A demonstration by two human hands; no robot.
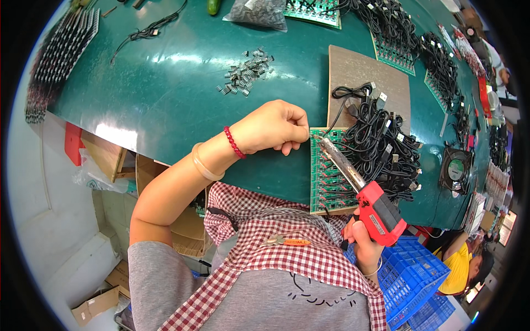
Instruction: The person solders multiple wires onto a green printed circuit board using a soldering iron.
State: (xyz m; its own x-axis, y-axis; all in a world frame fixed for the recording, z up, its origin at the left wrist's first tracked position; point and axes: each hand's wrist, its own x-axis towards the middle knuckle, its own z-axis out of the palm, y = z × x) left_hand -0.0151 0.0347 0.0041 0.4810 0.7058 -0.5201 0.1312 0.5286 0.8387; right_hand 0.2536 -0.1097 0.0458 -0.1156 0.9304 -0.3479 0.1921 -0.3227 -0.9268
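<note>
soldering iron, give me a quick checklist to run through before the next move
1. Soldering iron held in the right grip: ok.
2. Iron's tip at the circuit board: ok, by its upper left corner; contact cannot tell.
3. Left grip well away from the tip: not ok, fingertips are close.
4. Black cables clear of the metal barrel: cannot tell, they crowd its right side.
5. Tip heated: cannot tell.

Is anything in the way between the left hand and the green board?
Nothing visible. The left hand is right at the upper-left corner of the board. The soldering iron, held in the right hand, slants over the board, its tip near that corner; the cables heap farther right. Neither lies between.
</note>
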